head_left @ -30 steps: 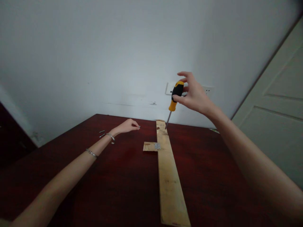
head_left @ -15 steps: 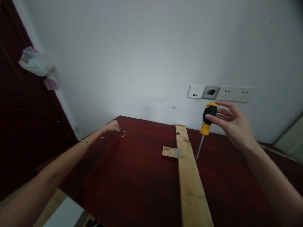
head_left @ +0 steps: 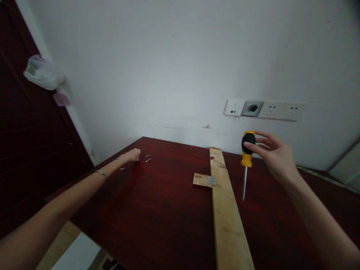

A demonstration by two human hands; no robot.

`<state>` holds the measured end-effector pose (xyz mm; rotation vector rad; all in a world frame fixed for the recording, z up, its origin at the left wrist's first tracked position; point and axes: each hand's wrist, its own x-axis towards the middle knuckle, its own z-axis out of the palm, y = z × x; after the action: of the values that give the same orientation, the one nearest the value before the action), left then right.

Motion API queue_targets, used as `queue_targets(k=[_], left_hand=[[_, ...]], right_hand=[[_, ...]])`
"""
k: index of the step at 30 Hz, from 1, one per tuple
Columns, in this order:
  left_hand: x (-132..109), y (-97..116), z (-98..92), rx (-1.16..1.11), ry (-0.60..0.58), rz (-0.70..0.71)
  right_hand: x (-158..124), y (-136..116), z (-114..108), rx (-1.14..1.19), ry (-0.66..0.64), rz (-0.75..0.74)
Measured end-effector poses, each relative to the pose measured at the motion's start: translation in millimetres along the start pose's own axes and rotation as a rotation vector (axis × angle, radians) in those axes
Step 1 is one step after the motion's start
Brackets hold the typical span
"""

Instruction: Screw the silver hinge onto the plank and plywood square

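In my right hand (head_left: 274,153) is a yellow-and-black screwdriver (head_left: 248,144), gripped by the handle between thumb and fingers. Its metal shaft points down, above the table to the right of the long wooden board (head_left: 229,213). Against the board's left side lies a small wood piece (head_left: 201,179), with a silver hinge (head_left: 212,181) spanning the two. My left hand (head_left: 133,154) is closed low over the table's far left edge, pinching what looks like a screw, mostly hidden under the fingers. Just right of it lie two loose screws (head_left: 148,160).
The dark red table (head_left: 157,210) meets a white wall with sockets (head_left: 277,111) at the back right. A dark red door (head_left: 30,123) stands on the left, near a hanging white plastic bag (head_left: 45,75). A white box-like surface (head_left: 77,255) is below the table's left edge.
My left hand has drawn slightly left and down, and the screw at its fingertips is now mostly hidden. My right hand has lowered the screwdriver, whose shaft hangs more upright.
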<state>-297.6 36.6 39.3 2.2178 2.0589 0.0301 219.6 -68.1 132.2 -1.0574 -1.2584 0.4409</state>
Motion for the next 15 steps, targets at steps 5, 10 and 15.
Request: queue_targets(k=[5, 10, 15], left_hand=[[0.0, 5.2, 2.4, 0.155, -0.023, -0.054], [3.5, 4.0, 4.2, 0.223, -0.021, -0.055], [11.4, -0.8, -1.8, 0.227, -0.012, -0.024]], right_hand=[[1.1, 8.1, -1.6, 0.025, -0.026, -0.02], [1.5, 10.1, -1.1, 0.001, -0.027, -0.011], [4.3, 14.3, -2.1, -0.005, -0.054, -0.066]])
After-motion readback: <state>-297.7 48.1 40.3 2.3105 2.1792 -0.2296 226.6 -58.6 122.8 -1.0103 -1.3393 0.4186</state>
